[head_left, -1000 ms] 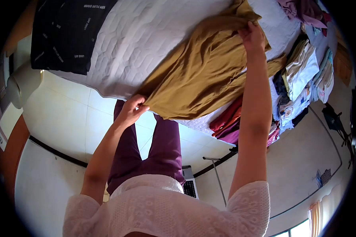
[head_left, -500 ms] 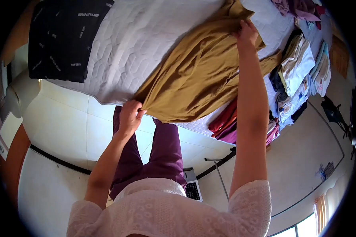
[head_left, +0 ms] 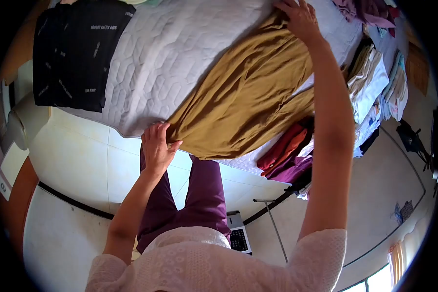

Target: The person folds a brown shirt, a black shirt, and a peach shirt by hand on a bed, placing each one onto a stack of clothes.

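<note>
A mustard-brown garment (head_left: 243,92) lies spread at a slant over the white quilted mattress (head_left: 151,63), with long creases along it. At its lower left corner, by the mattress edge, my left hand (head_left: 158,148) touches the cloth, thumb and fingers apart. My right hand (head_left: 301,20) is at the garment's far upper end, fingers spread over the cloth. My right forearm hides part of the garment's right side.
Black printed cloth (head_left: 80,56) lies folded at the left. Red and purple folded clothes (head_left: 287,155) sit at the near right edge, with white folded clothes (head_left: 367,87) beyond. A purple cloth (head_left: 370,12) is at the far right. Tiled floor (head_left: 87,146) shows below.
My right hand has moved up and slightly left to the garment's far end, and its fingers have spread. My left hand has opened from its pinch on the corner. The garment's upper end lies differently.
</note>
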Demonstrator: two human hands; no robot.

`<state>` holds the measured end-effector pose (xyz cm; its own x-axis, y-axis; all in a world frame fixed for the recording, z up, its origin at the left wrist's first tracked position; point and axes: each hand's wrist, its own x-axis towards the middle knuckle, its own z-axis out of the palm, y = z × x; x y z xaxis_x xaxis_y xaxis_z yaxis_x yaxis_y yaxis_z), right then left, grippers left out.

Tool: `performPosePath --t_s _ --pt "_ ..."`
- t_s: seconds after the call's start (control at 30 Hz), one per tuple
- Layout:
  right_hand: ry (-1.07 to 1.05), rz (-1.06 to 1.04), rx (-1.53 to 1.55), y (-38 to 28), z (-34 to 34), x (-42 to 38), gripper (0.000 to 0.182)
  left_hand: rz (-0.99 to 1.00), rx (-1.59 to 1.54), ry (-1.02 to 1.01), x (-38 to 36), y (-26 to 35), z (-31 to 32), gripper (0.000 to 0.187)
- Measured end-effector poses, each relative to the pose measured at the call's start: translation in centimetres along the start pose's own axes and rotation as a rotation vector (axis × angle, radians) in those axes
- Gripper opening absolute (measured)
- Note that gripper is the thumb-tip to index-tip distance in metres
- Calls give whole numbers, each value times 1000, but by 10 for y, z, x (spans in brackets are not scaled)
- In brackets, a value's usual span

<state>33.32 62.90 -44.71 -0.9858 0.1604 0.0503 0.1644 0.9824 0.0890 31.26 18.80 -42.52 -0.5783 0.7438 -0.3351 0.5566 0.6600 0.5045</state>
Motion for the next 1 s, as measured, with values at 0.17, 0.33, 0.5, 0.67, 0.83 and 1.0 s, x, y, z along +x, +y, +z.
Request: performPosePath --t_s 0.17,0.33,0.5,0.67,0.83,1.0 --pt "-482 330 406 49 -27 3 22 -76 -69 -71 2 -3 11 51" --pt "-329 541 1030 68 -21 10 19 -120 -166 -116 2 -8 14 56" --pt "263 777 362 31 13 15 28 -149 -360 -118 1 -16 14 58" --pt "178 60 88 -18 0 -11 36 -239 -438 -218 -4 -26 15 52" --pt "134 132 -42 1 17 -38 47 -199 -505 -239 -7 -31 9 44" --pt "366 781 408 11 -26 -130 34 -138 -90 151 -22 -12 0 37"
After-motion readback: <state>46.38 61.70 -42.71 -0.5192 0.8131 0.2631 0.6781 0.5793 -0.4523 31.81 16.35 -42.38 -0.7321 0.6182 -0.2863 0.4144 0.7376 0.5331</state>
